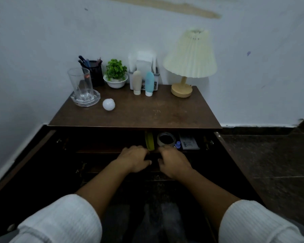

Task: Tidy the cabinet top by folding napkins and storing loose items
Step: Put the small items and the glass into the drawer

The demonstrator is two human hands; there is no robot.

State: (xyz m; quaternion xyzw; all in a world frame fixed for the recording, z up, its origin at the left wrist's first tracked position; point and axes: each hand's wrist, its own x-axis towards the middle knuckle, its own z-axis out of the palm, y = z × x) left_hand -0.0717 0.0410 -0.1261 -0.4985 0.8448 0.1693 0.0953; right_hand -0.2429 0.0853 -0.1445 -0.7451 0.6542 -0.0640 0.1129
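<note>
Left hand (134, 158) and right hand (174, 161) are lying side by side, fingers curling over the front edge of the open dark wooden drawer (98, 151). A yellow-green strip (149, 140), a clear tape roll (165, 138) and a small printed box (189, 142) are lying inside, just behind the hands. White folded napkins (144, 61) are standing in a grey caddy (156, 74) at the back of the brown cabinet top (147, 111), left of a cream pleated lamp (189, 55).
</note>
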